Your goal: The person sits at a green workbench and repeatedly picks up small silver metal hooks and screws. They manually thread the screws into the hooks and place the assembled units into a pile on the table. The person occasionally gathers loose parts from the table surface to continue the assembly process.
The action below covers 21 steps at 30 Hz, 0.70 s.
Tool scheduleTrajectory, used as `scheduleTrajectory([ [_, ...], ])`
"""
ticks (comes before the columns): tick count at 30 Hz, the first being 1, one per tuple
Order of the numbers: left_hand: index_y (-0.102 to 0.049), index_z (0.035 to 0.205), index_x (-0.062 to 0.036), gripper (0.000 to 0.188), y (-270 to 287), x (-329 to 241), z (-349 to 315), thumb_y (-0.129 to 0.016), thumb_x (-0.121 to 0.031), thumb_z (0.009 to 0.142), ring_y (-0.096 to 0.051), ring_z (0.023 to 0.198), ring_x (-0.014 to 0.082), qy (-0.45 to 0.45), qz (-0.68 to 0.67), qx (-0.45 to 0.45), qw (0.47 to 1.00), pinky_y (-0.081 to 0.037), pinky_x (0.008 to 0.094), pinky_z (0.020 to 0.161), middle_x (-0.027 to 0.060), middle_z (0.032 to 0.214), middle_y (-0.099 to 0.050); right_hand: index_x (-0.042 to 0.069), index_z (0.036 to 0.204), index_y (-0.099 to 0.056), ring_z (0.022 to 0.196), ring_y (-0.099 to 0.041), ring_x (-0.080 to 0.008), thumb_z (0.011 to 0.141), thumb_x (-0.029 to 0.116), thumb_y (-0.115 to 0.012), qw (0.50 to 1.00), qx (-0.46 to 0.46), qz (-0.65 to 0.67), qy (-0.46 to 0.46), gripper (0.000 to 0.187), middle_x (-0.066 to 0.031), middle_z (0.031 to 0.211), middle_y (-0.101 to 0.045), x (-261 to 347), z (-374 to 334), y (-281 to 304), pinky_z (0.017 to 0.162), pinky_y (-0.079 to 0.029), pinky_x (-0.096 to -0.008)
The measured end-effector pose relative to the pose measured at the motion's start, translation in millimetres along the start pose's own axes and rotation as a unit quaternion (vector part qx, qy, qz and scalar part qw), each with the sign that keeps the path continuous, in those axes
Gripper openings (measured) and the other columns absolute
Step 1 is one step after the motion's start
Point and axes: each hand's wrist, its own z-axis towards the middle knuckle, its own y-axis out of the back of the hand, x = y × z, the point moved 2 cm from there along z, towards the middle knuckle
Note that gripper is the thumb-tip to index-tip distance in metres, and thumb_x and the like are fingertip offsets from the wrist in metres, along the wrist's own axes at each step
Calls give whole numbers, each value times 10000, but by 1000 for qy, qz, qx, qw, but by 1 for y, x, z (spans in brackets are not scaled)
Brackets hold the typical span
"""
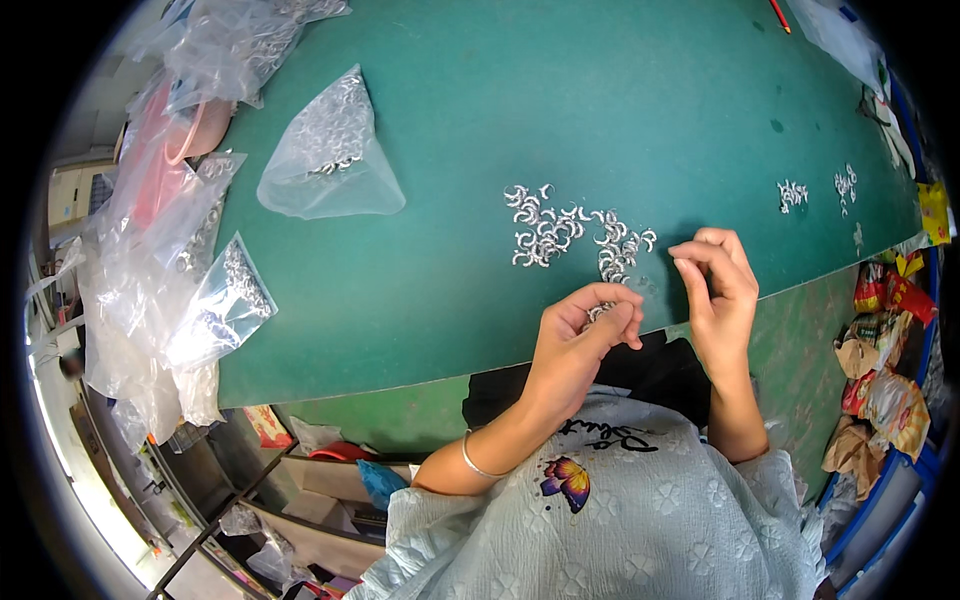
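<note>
Small silvery crescent-shaped metal pieces point(545, 235) lie in a loose pile on the green tabletop point(480, 110), in front of my hands. My left hand point(585, 335) is curled at the near side of the pile, with a few crescent pieces point(600, 311) showing between its thumb and fingers. Just right of the pile, my right hand point(718, 285) is raised, thumb and index fingertips nearly together. Whether anything tiny sits in that pinch I cannot make out. Two smaller clusters of crescents point(792, 195) lie farther right on the table.
At the left stand a clear bag of crescents point(330, 140), a smaller bag point(238, 290) and a pink basket point(205, 130) among plastic bags. A red pencil-like stick point(780, 15) lies at the far edge. Packages point(885, 390) crowd a blue rack at right.
</note>
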Motion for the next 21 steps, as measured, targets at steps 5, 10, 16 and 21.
scheduleTrajectory([
  [5,-567,957,17,131,-4,1,-1,-564,-45,842,-526,724,109,-33,61,-28,997,-447,253,665,51,816,-559,-43,925,-607,765,-473,-71,819,-50,-538,936,77,315,-137,127,-43,943,-487,6,-9,-9,655,-383,-189],
  [10,-565,948,9,149,-8,-2,-1,-602,1,803,-518,689,86,-45,93,-48,993,-440,216,618,38,821,-557,-46,918,-588,821,-540,-117,823,-34,-559,866,92,455,-185,101,-74,929,-543,9,-15,-15,720,-443,-233],
  [16,-563,933,5,150,-5,-4,-3,-609,17,791,-493,672,62,-63,131,-55,988,-421,185,588,23,803,-549,-54,909,-581,834,-575,-147,802,-76,-565,878,104,437,-167,111,-94,903,-586,13,-18,-13,737,-469,-255],
  [21,-559,909,2,113,-5,-4,-3,-600,-6,804,-491,665,69,-58,130,-34,989,-415,190,590,23,785,-535,-53,898,-598,786,-565,-135,793,-65,-581,920,114,349,-136,107,-98,882,-588,17,-19,-9,702,-456,-246],
])
